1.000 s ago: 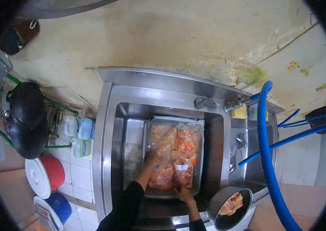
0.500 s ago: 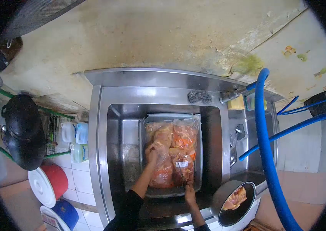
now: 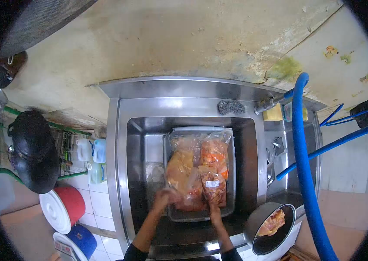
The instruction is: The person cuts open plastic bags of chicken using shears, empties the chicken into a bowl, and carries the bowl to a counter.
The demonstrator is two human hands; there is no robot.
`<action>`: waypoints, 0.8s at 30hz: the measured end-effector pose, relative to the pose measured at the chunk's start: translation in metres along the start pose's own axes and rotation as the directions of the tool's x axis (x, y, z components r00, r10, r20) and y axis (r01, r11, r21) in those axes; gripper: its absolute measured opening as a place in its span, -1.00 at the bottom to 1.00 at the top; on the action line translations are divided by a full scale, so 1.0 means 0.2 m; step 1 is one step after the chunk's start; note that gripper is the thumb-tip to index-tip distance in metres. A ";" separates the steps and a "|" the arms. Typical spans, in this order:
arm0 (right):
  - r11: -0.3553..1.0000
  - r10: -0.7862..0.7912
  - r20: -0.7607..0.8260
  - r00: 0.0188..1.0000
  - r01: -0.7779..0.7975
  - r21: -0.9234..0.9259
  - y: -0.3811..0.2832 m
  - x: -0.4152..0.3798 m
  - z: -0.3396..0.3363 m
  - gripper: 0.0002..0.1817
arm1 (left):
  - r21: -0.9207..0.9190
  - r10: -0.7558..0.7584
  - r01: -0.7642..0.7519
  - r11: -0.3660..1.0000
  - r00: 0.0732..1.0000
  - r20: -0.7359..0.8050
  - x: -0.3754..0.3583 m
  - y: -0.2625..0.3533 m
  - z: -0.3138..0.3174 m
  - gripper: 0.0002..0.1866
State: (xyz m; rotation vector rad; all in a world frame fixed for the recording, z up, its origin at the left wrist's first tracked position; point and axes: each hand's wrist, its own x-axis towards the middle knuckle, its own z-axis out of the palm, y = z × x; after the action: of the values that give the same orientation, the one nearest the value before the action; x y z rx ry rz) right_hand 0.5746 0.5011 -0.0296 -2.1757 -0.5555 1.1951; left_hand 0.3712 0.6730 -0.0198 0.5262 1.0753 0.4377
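Clear plastic bags of raw meat [image 3: 179, 167] fill a grey tray [image 3: 201, 216] inside a steel sink. The bag at the right has a white label [image 3: 212, 184] and orange-red contents. My left hand [image 3: 166, 197] is at the lower left part of the left bag, its fingers smeared by motion. At the bottom of the labelled bag [image 3: 214, 167] is my right hand [image 3: 214, 211], its fingertips against or just below the plastic and hard to make out.
A pot [image 3: 253, 226] with a piece of meat [image 3: 273, 223] stands right of the sink. A blue hose [image 3: 299, 143] hangs across the right side. Scouring pads [image 3: 231, 107] and a yellow sponge [image 3: 273, 114] lie on the back ledge. Black pans [image 3: 34, 152] and lidded buckets [image 3: 73, 204] are at the left.
My left hand has moved down from the middle of the left bag. My right hand is slightly higher relative to the tray. The whole view has shifted a little.
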 end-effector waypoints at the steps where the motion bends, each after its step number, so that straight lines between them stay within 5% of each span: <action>1: 1.000 -0.014 -0.029 0.999 0.014 0.021 0.11 0.05 0.01 -0.39 | 0.003 -0.003 0.003 1.000 1.000 -0.001 -0.03 0.02 0.03 -0.81; 3: 0.999 -0.025 -0.060 0.998 0.027 0.036 0.12 0.05 0.00 -0.42 | 0.346 -0.303 0.298 0.890 0.952 -0.040 -0.12 0.08 0.12 -0.83; 4: 0.999 0.033 -0.071 0.997 -0.032 0.012 -0.04 0.02 -0.04 -0.46 | 0.857 0.076 -0.144 0.495 0.990 0.122 -0.07 0.06 0.07 -0.75; 6: 0.995 0.092 -0.089 0.992 -0.094 -0.023 -0.11 -0.01 -0.07 -0.49 | 0.988 0.136 0.017 0.152 0.990 -0.038 -0.07 0.36 0.26 -0.64; 10: 0.999 0.046 -0.020 0.999 -0.046 -0.014 -0.24 -0.07 -0.12 -0.53 | 0.982 0.330 -0.181 0.044 0.931 0.157 0.55 0.50 0.37 -0.66; 11: 0.998 0.068 0.000 0.998 -0.068 -0.006 -0.31 -0.09 -0.13 -0.55 | 0.952 0.627 -0.304 -0.034 0.735 0.257 0.76 0.43 0.36 -0.66; 12: 0.998 0.063 -0.006 0.998 -0.063 -0.010 -0.22 -0.07 -0.12 -0.55 | 0.910 0.838 -0.388 -0.146 0.440 0.322 0.94 0.36 0.35 -0.65; 14: 0.986 -0.168 -0.138 0.976 0.166 -0.027 0.09 0.02 -0.07 -0.53 | 0.936 0.824 -0.332 -0.115 0.494 0.277 1.13 0.22 0.34 -0.69; 16: 0.996 -0.055 -0.096 0.994 0.062 0.067 0.08 0.00 -0.07 -0.54 | 0.957 0.803 -0.275 -0.090 0.548 0.233 1.15 0.27 0.38 -0.72; 18: 0.995 0.062 -0.026 0.998 -0.060 0.077 0.01 -0.05 -0.08 -0.55 | 0.929 0.430 -0.314 0.197 0.879 0.206 1.07 0.36 0.40 -0.78; 22: 0.998 0.024 -0.075 0.997 -0.028 -0.050 -0.12 -0.11 -0.07 -0.56 | 0.799 0.601 -0.484 0.356 0.774 0.201 0.99 0.39 0.34 -0.83; 24: 0.985 -0.171 -0.136 0.976 0.173 0.001 -0.15 -0.11 -0.08 -0.56 | 0.640 0.613 -0.530 0.557 0.782 0.114 0.84 0.45 0.35 -0.80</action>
State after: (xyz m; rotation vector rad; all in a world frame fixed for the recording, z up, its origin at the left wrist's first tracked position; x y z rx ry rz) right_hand 0.5738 0.5051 0.0110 -2.1308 -0.6612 0.9498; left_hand 0.4958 0.8285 -0.0583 1.5320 1.1494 0.6802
